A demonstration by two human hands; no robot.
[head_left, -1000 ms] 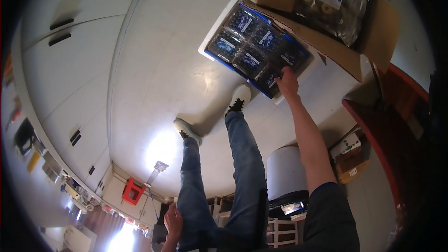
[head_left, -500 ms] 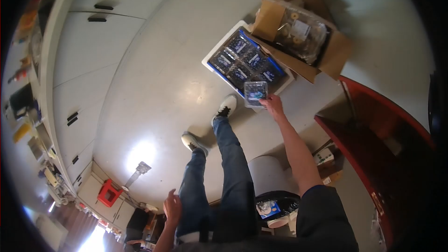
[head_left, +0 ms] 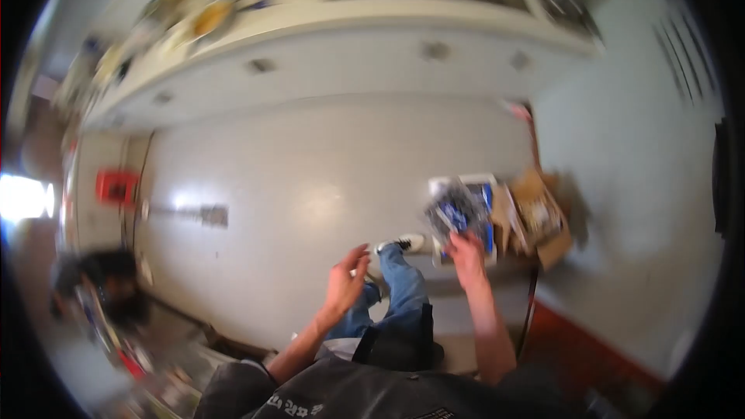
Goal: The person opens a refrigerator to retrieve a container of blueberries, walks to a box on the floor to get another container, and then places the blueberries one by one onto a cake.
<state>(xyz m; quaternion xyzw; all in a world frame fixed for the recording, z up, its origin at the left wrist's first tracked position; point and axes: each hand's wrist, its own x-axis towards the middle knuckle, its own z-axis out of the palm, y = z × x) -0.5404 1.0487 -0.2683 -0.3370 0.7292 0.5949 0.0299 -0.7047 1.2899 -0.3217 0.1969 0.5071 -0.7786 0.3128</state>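
My right hand (head_left: 467,253) is closed on the near edge of a clear plastic pack (head_left: 454,211) with dark contents and a blue-and-white label. The pack is held over a white box with blue edges (head_left: 488,242) on the floor, hiding much of what lies in it. Just right of that box stands an open cardboard box (head_left: 556,248) with a clear package (head_left: 537,219) inside. My left hand (head_left: 346,282) is raised in front of my legs, its fingers apart and holding nothing. Motion blurs the pack's details.
A long white counter (head_left: 310,27) with blurred items runs across the top. A flat-headed tool (head_left: 214,216) lies on the floor at left, near a red object (head_left: 117,186). Dark blurred shapes (head_left: 116,283) are at lower left, a red panel (head_left: 582,345) at lower right.
The view has swung, bringing the counter across the top. The pack has risen from the box's near edge, still in my right hand. My left hand has lifted forward.
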